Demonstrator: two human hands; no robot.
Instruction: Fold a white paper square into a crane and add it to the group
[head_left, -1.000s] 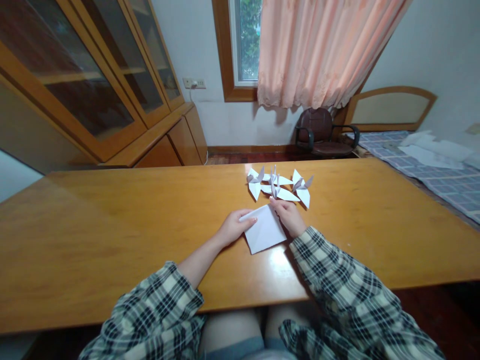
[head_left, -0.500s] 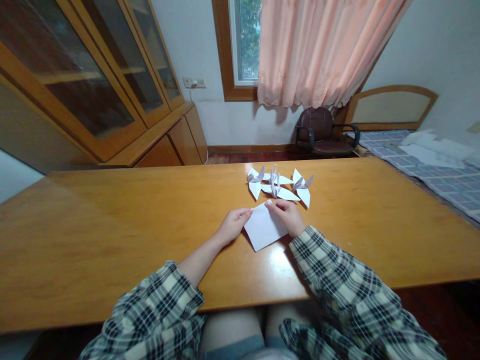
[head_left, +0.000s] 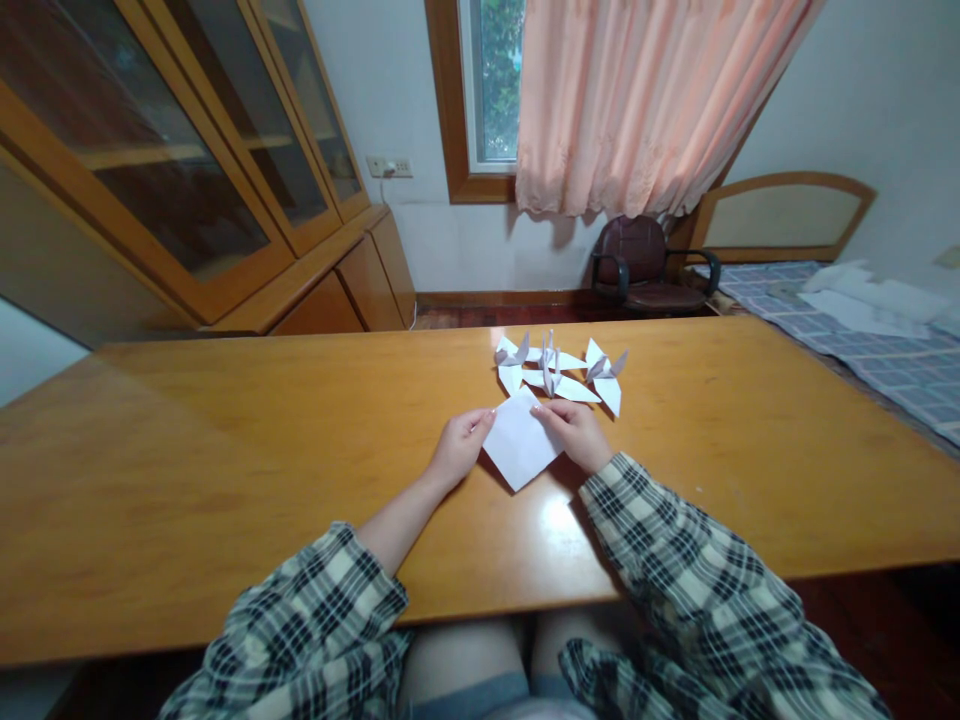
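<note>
The paper [head_left: 520,440] has turned corner-first toward the cranes [head_left: 555,383] just beyond it — left hand [head_left: 459,447] and right hand [head_left: 577,432] pinching its edges — seemingly repositioned rather than newly folded.

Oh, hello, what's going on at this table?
A person seated at a long, glossy brown wooden table is handling a flat, white, four-cornered piece of paper with bare hands. The left hand grips its left side and the right hand its right side, with one corner pointing toward the person. Just beyond it, four folded white paper birds stand close together on the table. The held piece has no bird shape yet.
</note>
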